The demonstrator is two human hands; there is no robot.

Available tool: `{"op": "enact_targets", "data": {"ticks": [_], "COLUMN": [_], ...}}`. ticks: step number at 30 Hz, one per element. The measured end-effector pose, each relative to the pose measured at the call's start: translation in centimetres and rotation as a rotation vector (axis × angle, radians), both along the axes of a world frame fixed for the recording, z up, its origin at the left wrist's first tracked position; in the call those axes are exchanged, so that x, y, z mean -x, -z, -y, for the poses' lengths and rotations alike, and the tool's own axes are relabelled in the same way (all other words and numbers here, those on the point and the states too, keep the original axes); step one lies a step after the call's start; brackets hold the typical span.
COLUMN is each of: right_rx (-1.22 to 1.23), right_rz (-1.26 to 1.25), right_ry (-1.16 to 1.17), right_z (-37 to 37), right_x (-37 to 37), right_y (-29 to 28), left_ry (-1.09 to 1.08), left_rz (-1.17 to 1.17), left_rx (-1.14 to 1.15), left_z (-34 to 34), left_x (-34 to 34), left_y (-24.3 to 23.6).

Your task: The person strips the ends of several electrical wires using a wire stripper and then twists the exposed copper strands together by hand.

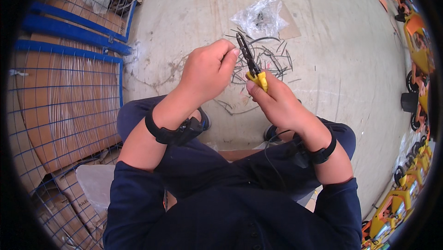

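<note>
My right hand (pixel 278 100) is wrapped around the yellow handles of a pair of wire strippers (pixel 248 56). Their long dark jaws point up and away from me. My left hand (pixel 208 67) is closed beside the jaws, thumb pressed to the curled forefinger. Whatever it may pinch is hidden or too small to make out. Below the tool, many short dark cable offcuts (pixel 279 62) lie scattered on the floor.
A clear plastic bag (pixel 259 17) with small dark pieces lies on a cardboard scrap (pixel 289 24) beyond my hands. Blue mesh cages (pixel 69 50) holding cardboard stand on my left. Yellow and orange wheeled items (pixel 417 42) line the right side.
</note>
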State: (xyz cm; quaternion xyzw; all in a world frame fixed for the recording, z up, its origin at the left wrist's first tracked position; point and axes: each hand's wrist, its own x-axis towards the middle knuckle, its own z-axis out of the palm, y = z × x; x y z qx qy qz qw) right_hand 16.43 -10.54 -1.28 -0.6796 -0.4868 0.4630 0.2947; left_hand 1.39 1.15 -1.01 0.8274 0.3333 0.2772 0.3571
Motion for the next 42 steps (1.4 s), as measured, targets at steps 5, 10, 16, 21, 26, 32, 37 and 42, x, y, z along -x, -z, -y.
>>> {"op": "enact_targets", "data": {"ticks": [5,10,16,21,26,32,37,42], "right_rx": [0.053,0.019,0.001,0.0,0.067,-0.056,-0.018,0.198], "right_rz": [-0.374,-0.266,-0.12,-0.145,-0.085,-0.024,0.204,0.173], "right_ry": [-0.002,-0.006,-0.022,0.024,0.057,0.022,-0.166,-0.307], "right_z": [0.2,0.3,0.3,0.3,0.1,0.3,0.3,-0.5], "right_x": [-0.5,-0.5,-0.4,-0.3,0.4,0.2,-0.5,-2.4], "right_y": [-0.1,-0.2,-0.4,-0.3,-1.2,0.6,0.2,8.5], "left_ry": [-0.022,-0.01,0.028,0.035,0.037,0.028,-0.096,-0.186], "left_rz": [-0.029,-0.056,-0.096,-0.087,-0.07,-0.025,-0.123,-0.039], "left_rx": [0.058,0.089,0.066,0.102,0.114,0.037,-0.417,-0.127], "left_z": [0.2,0.0,-0.3,-0.4,-0.4,-0.3,-0.2,-2.1], "left_x": [0.1,-0.1,0.2,0.1,0.1,0.2,0.4,1.8], "left_y": [-0.7,-1.5,-2.0,-1.7,-1.7,-0.4,0.7,-0.9]}}
